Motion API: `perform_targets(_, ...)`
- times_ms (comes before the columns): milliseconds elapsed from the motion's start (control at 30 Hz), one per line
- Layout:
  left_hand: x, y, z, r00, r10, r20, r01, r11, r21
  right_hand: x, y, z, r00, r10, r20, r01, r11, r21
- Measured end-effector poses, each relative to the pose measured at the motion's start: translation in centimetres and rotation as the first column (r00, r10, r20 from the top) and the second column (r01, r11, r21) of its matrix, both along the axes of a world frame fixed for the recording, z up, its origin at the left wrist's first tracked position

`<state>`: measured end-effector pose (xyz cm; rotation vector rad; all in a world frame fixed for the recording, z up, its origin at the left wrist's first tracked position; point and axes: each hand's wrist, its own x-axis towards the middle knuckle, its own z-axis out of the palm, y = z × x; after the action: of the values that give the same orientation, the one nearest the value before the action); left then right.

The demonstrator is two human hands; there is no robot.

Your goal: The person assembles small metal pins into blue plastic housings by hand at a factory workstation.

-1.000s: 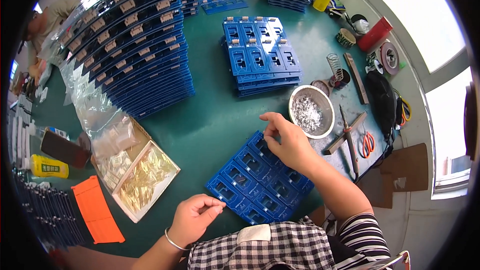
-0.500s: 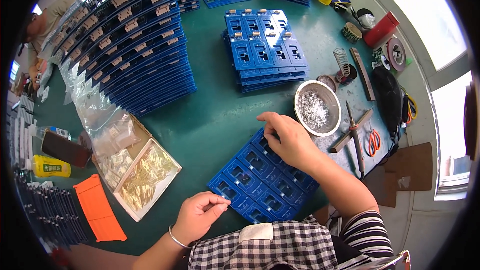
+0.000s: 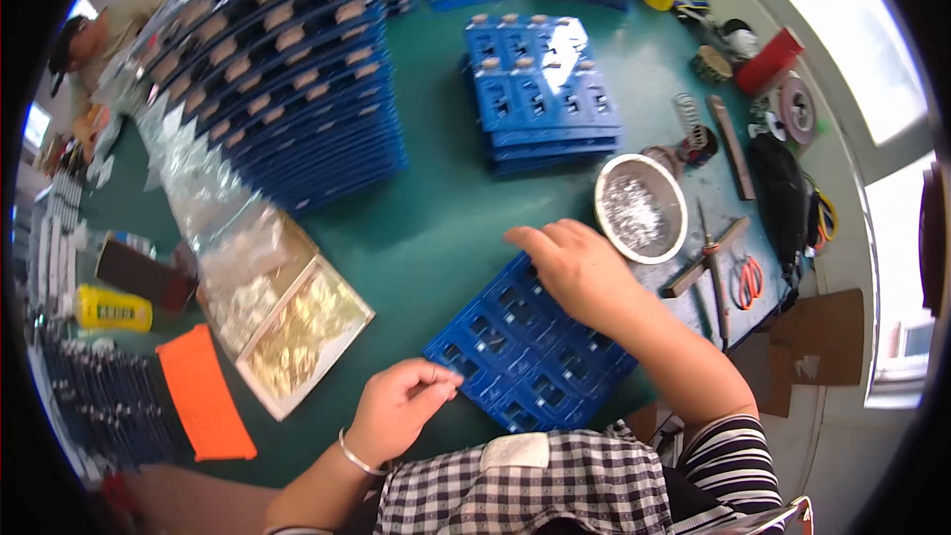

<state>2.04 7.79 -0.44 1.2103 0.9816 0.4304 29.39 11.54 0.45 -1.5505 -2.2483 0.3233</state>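
A blue circuit board panel (image 3: 540, 352) with rows of cut-outs lies at an angle on the green table before me. At its left corner, my left hand (image 3: 401, 406) has thumb and forefinger pinched together; anything between them is too small to make out. My right hand (image 3: 584, 272) is over the panel's far right part, its index finger stretched leftward past the far corner. Its other fingers are partly bent, the thumb is mostly hidden, and I see nothing held. Beyond that hand stands a round white bowl (image 3: 604, 228) with silvery bits inside.
Blue board stacks (image 3: 540, 104) stand ahead and a taller one (image 3: 327, 154) at left. A divided box (image 3: 357, 322) holds small parts and plastic bags. An orange piece (image 3: 205, 396) lies left. At right are a soldering iron (image 3: 715, 282) and orange-handled scissors (image 3: 750, 282). Another person sits far left.
The whole view has shifted slightly, so the table's things sit a little farther right in it. Both hands keep nearly the same places against the panel.
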Motion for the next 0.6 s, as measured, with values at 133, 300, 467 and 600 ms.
perform_targets(133,0.0,-0.2,0.1,0.991,0.070,0.117,-0.051,0.986,-0.159,-0.3,-0.5,0.4,0.997,-0.011,0.072,0.006,0.998,0.062)
perform_targets(300,-0.3,-0.9,-0.4,0.987,0.112,0.111,-0.081,0.963,-0.256,0.3,-0.6,-1.8,0.999,-0.054,-0.007,0.054,0.992,0.118)
perform_targets(467,-0.7,-1.7,-0.4,0.982,0.126,0.140,-0.087,0.962,-0.258,-0.5,-1.4,-1.8,0.984,-0.046,0.171,-0.016,0.939,0.344)
perform_targets(600,-0.7,-2.5,-0.3,0.963,0.168,0.209,-0.102,0.951,-0.294,-0.8,-2.3,-1.8,0.994,-0.075,0.076,0.044,0.939,0.342)
